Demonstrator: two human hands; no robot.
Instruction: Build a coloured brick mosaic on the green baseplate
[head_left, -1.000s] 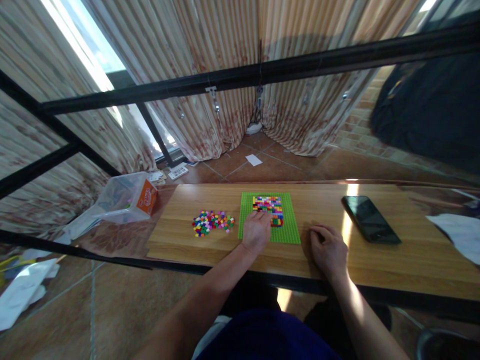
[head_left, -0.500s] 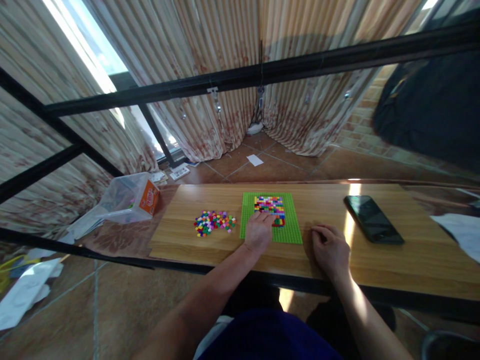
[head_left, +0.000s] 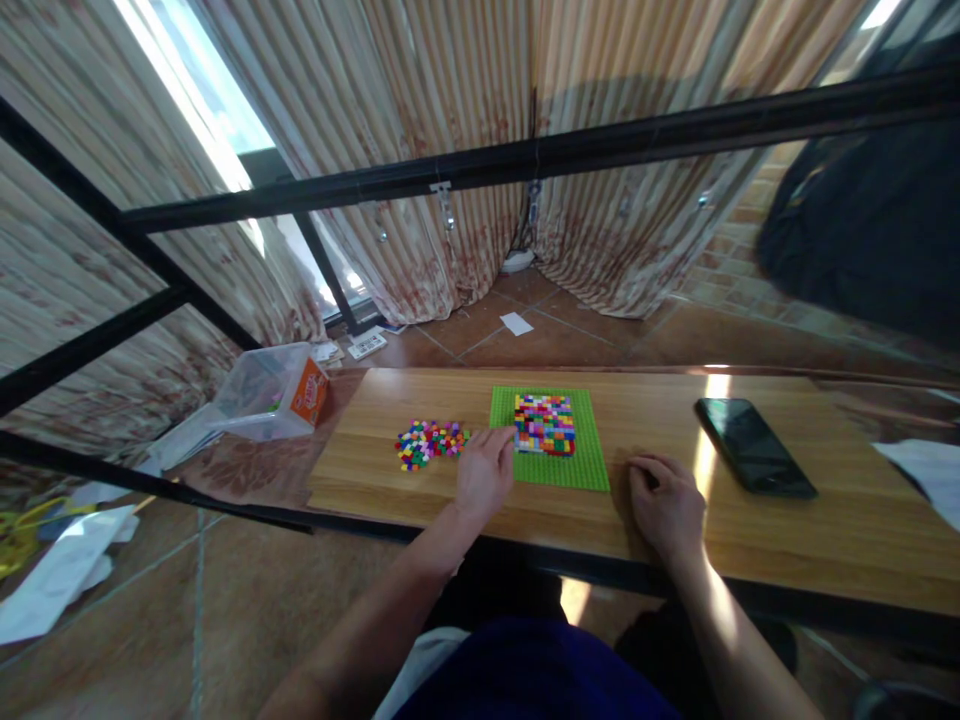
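A green baseplate (head_left: 589,465) lies on the wooden table (head_left: 825,520), with a block of many small coloured bricks (head_left: 545,423) pressed onto its far half. A loose pile of coloured bricks (head_left: 431,442) lies to its left. My left hand (head_left: 485,472) hovers between the pile and the plate's left edge, fingers loosely curled toward the pile; I cannot see anything in them. My right hand (head_left: 666,500) rests on the table just right of the plate, fingers curled under, holding nothing visible.
A black phone (head_left: 754,460) lies on the table to the right, and white paper (head_left: 926,470) at the far right edge. A clear plastic bin with an orange box (head_left: 274,392) sits off the table's left end. Black frame bars (head_left: 525,160) cross overhead.
My left hand has left the baseplate's brick block and moved left toward the loose pile. My right hand has stayed where it was.
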